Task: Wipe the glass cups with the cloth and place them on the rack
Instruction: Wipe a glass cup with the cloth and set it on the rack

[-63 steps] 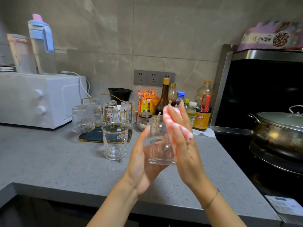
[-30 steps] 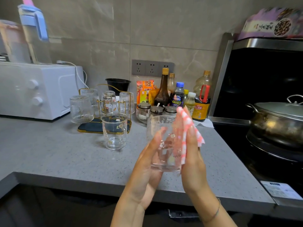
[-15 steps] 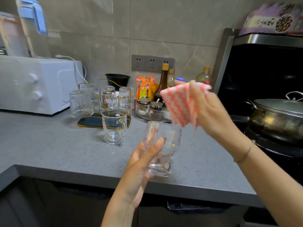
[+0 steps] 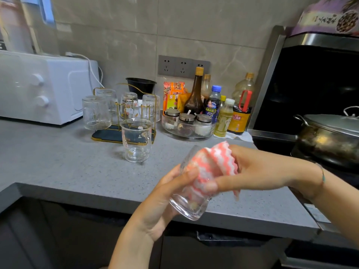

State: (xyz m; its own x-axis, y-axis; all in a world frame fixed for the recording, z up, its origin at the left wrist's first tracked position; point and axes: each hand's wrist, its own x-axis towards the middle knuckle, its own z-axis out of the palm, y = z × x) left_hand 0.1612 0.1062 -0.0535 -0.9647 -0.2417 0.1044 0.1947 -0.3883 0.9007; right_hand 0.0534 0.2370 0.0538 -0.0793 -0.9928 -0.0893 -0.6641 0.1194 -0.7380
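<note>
Tumbler of clear glass (image 4: 191,205) tilts above the grey worktop's (image 4: 77,167) front edge, the left hand (image 4: 167,199) curled round its side. The right hand (image 4: 262,169) grips a pink-and-white striped cloth (image 4: 213,162), pushed into the tumbler's mouth. Behind, a clear handled mug (image 4: 137,139) stands upright just before the gold wire rack (image 4: 108,135) of upturned glasses.

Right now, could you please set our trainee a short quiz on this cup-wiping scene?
1. True or false: the cloth is pushed into the held cup.
2. Which hand grips that cup? A) left hand B) right
3. Fill in: the handled mug in front of the rack stands ____ on the counter.
Key: 1 true; 2 A; 3 upright.
</note>
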